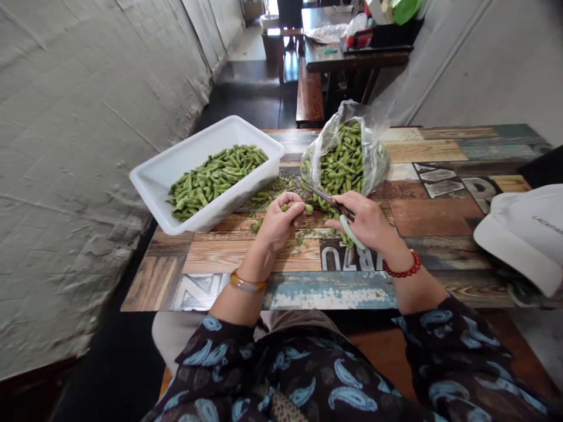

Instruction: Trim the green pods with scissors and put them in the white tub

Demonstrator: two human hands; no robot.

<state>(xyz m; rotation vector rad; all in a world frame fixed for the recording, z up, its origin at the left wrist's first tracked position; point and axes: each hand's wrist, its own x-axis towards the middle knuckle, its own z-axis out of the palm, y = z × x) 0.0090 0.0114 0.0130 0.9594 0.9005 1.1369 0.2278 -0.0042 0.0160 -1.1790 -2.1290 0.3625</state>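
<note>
My left hand (281, 220) pinches a green edamame pod (308, 209) above the middle of the table. To its right, my right hand (363, 218) is closed around a pair of scissors (350, 232) with pale green handles. The blades point left and away from me, just beyond the pod. Behind the scissors, a clear plastic bag (376, 161) lies open, full of edamame pods (343, 155). A white plastic tub (235, 202) on the left holds a heap of pods (215, 176). Small trimmings (279, 187) are scattered between tub and bag.
The patchwork-print table (246, 255) stretches across in front of me. A white cap (525, 234) rests at its right end. Another table (314, 55) with a black box of things stands farther back, beside a wooden bench (309, 94). A rough grey wall (79, 146) rises on the left.
</note>
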